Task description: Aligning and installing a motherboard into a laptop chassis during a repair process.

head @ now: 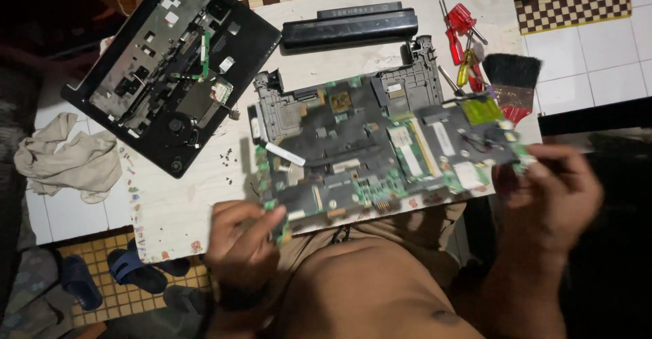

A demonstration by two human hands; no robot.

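I hold the laptop motherboard (380, 152) by its two ends, just above the near edge of the white table (183, 210). My left hand (241, 237) pinches the board's near left corner between thumb and fingers. My right hand (547, 193) grips the right end, fingers curled over the edge. Beyond it lie the black laptop battery (350, 26), the opened bottom case (170, 67), red and yellow screwdrivers (465, 40) and a brush (511, 84).

White labels (445, 137) (rectangular) on the green motherboard (353, 155).
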